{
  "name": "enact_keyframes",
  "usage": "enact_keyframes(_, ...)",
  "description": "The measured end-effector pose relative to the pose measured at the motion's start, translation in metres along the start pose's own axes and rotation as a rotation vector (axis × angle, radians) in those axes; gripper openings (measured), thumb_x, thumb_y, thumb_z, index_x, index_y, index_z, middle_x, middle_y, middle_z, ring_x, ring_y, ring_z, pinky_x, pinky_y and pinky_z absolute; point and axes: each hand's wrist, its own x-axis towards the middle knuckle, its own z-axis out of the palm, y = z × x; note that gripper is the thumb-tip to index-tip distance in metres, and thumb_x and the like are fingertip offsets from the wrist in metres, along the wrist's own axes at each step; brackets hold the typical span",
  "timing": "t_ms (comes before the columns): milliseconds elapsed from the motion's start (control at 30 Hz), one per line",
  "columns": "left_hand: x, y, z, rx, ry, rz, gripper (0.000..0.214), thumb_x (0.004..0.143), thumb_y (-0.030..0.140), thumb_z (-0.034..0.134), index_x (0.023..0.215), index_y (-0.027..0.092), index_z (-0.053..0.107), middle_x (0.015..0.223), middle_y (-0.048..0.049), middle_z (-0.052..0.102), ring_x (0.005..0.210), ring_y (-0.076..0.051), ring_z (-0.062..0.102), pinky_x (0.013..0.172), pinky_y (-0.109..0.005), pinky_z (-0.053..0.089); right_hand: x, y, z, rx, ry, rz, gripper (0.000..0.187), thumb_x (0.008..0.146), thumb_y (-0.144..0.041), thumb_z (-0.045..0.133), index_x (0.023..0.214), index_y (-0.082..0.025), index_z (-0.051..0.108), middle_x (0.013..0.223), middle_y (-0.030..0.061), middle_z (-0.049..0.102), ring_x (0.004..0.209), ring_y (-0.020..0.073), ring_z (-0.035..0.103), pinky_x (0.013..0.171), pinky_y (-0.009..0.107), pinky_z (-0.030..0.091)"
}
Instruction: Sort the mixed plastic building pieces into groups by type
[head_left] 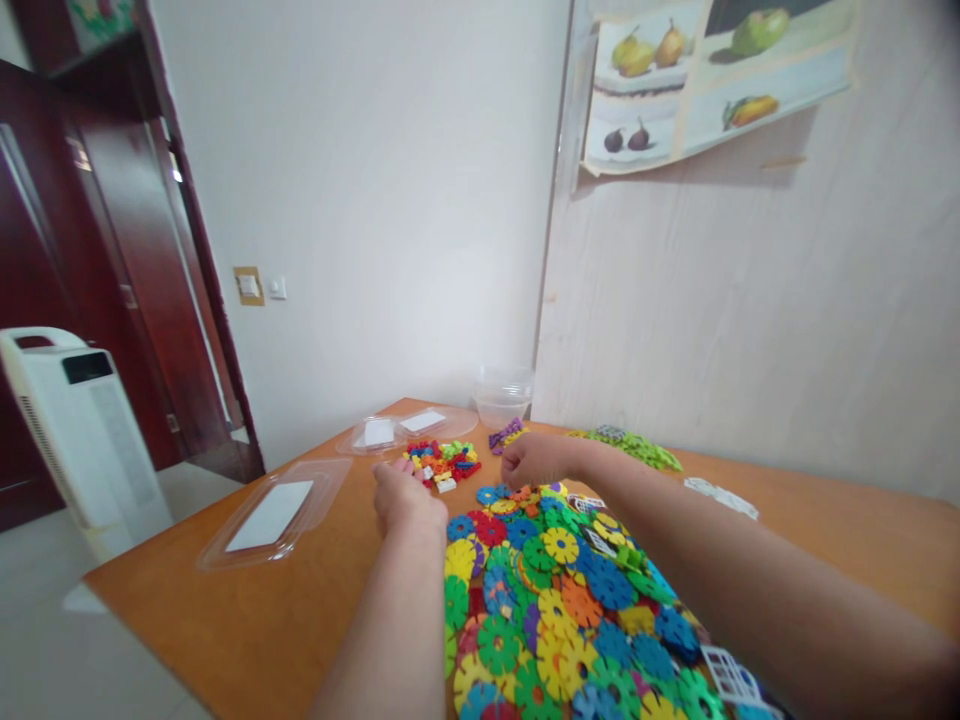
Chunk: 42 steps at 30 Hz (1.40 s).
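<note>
My left hand (409, 497) is beside a small pile of toy building bricks (446, 462) in red, yellow, blue and green, its fingers reaching forward and looking apart. My right hand (536, 459) is curled closed above the far end of a large heap of notched plastic discs (559, 600). Whatever its fingers hold, if anything, is hidden. The discs are blue, green, yellow, red and orange, with a few white lattice pieces (731, 675) among them. Just behind my right hand lie some purple pieces (506, 435).
Clear plastic lids (330, 480) with white labels lie at the table's left side. A clear plastic tub (502, 395) stands at the back corner by the wall. A light green pile (637, 448) and white pieces (720, 495) lie to the right on the wooden table (330, 590).
</note>
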Motion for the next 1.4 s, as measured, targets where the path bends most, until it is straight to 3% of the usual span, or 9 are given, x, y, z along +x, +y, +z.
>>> enact_keyframes(233, 0.000, 0.000, 0.000, -0.010, 0.010, 0.005, 0.046, 0.094, 0.048, 0.033, 0.096, 0.016, 0.065, 0.118, -0.0114, 0.066, 0.111, -0.021, 0.064, 0.095, -0.034, 0.049, -0.027, 0.008, 0.002, -0.077, -0.129, -0.008, 0.020, 0.063, -0.027, 0.072, 0.081, -0.020, 0.068, 0.076, -0.0035, 0.064, 0.067, 0.0124, 0.055, 0.052, 0.020, 0.036)
enact_keyframes(467, 0.003, 0.000, -0.001, -0.010, 0.009, 0.009, 0.046, 0.093, 0.049, 0.032, 0.093, 0.017, 0.064, 0.115, -0.0104, 0.067, 0.110, -0.020, 0.064, 0.095, -0.035, 0.049, -0.020, 0.011, 0.010, -0.123, -0.019, -0.012, 0.012, 0.065, -0.023, 0.070, 0.076, -0.019, 0.069, 0.072, -0.0020, 0.066, 0.067, 0.0134, 0.057, 0.054, 0.020, 0.036)
enact_keyframes(667, 0.001, 0.002, -0.001, -0.012, 0.005, 0.010, 0.045, 0.094, 0.050, 0.031, 0.093, 0.017, 0.062, 0.114, -0.0103, 0.066, 0.112, -0.020, 0.063, 0.095, -0.034, 0.049, 0.003, -0.005, 0.008, -0.062, 0.171, -0.024, 0.018, 0.074, -0.023, 0.065, 0.091, -0.018, 0.069, 0.084, -0.0003, 0.070, 0.073, 0.0121, 0.060, 0.054, 0.018, 0.038)
enact_keyframes(900, -0.001, 0.004, 0.000, -0.013, -0.005, 0.002, 0.042, 0.093, 0.048, 0.034, 0.093, 0.016, 0.061, 0.113, -0.0124, 0.065, 0.113, -0.022, 0.062, 0.093, -0.036, 0.050, 0.048, -0.039, 0.018, -0.078, 0.329, -0.060, 0.021, 0.078, -0.029, 0.068, 0.097, -0.020, 0.073, 0.090, 0.0020, 0.074, 0.081, 0.0143, 0.064, 0.062, 0.020, 0.042)
enact_keyframes(1133, 0.005, 0.000, -0.001, -0.003, 0.003, 0.010, 0.044, 0.094, 0.049, 0.032, 0.093, 0.016, 0.061, 0.114, -0.0138, 0.065, 0.112, -0.022, 0.063, 0.091, -0.034, 0.051, 0.087, -0.054, 0.032, -0.118, 0.391, -0.034, 0.025, 0.080, -0.033, 0.064, 0.103, -0.028, 0.074, 0.100, 0.0014, 0.075, 0.087, 0.0181, 0.067, 0.067, 0.023, 0.045)
enact_keyframes(1400, 0.007, -0.003, 0.000, -0.005, 0.013, 0.014, 0.048, 0.095, 0.048, 0.030, 0.100, 0.014, 0.064, 0.118, -0.0147, 0.065, 0.111, -0.023, 0.064, 0.093, -0.035, 0.051, 0.099, -0.056, 0.036, -0.144, 0.405, -0.031, 0.026, 0.077, -0.034, 0.067, 0.102, -0.029, 0.074, 0.102, 0.0020, 0.075, 0.092, 0.0202, 0.067, 0.069, 0.024, 0.046)
